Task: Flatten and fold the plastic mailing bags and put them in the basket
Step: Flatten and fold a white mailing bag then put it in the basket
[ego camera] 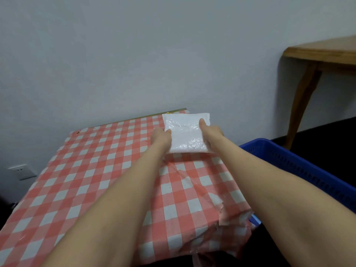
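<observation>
Mid-frame, the left hand [160,136] and right hand [211,134] each pinch a side edge of the white mailing bag [185,134], thumbs on top, other fingers hidden beneath; it looks already flattened and folded, so only the drop seems left. It is held at the far right corner of the checked table [92,170], and the blue basket [289,158] sits just past the table's right edge at right of frame, with nothing in between; its contents are out of view
</observation>
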{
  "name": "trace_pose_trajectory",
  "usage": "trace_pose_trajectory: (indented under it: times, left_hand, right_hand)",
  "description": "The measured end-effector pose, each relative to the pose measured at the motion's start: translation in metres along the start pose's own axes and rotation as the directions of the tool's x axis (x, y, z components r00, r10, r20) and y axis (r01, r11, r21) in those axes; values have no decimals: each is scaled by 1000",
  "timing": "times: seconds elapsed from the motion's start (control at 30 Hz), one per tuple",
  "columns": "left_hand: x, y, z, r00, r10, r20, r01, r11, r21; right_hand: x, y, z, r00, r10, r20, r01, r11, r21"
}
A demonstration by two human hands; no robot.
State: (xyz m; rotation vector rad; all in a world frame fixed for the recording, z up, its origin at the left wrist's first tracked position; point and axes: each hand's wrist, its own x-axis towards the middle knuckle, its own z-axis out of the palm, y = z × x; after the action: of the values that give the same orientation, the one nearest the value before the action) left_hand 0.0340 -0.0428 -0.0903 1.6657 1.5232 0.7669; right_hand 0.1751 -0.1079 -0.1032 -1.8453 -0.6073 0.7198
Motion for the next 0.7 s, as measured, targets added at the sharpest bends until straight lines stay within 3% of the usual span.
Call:
trace_pose_trajectory:
  times: [0.2,0.4,0.5,0.57,0.7]
  left_hand:
    - [-8,3,10,999,-43,2,43,991,124]
    - [-8,-13,3,998,-67,10,59,932,357]
    - [-8,-14,-2,999,-41,32,21,874,485]
    - [-8,-12,-1,1000,18,19,-26,823,568]
    - [-8,-13,3,949,316,-5,-242,736,632]
  right_hand:
    - [-4,7,-5,997,-31,-69,20,988,-152]
    - [-9,14,-1,998,-45,33,54,923,-380]
    - [-8,14,2,996,-85,17,84,909,-407]
    - [-8,10,3,989,-144,-23,121,896,-426]
    - [-10,5,4,944,-330,0,280,802,-528]
